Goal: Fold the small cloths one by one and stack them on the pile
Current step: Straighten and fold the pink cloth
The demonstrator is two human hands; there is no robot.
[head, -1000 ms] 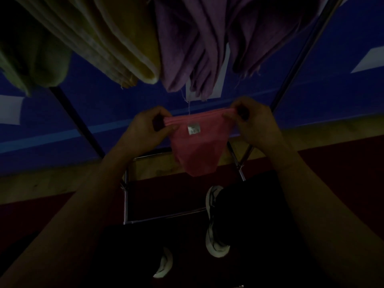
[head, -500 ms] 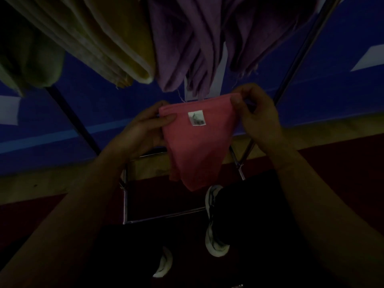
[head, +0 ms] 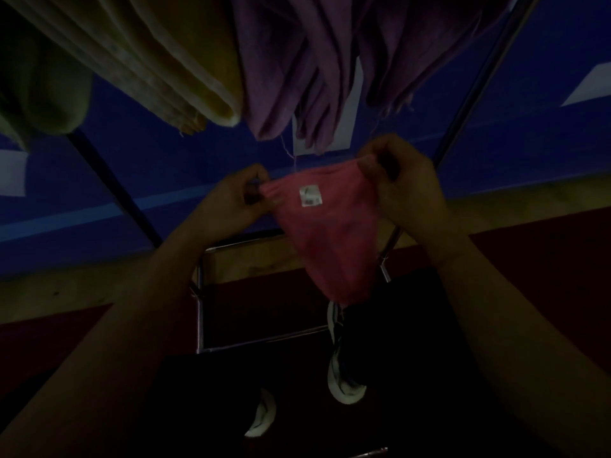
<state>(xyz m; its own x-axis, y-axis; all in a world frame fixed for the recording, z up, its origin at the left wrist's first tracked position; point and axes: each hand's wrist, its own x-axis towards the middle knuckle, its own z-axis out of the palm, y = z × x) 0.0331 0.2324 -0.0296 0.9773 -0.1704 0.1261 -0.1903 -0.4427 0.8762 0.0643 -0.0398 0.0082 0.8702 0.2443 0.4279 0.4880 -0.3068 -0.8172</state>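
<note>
I see small pink fabric cloth [head: 330, 236] held up in air, just below hanging purple cloths [head: 297, 67]. My left hand [head: 231, 200] pinches its left top corner, my right hand [head: 403, 186] pinches right corner. White label [head: 310, 196] near cloth's top edge.

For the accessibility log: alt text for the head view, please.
Two hands, left hand and right hand, pinch the top corners of a pink cloth with a white tag, held up in dim light. Yellow cloth and purple cloth hang above.
</note>
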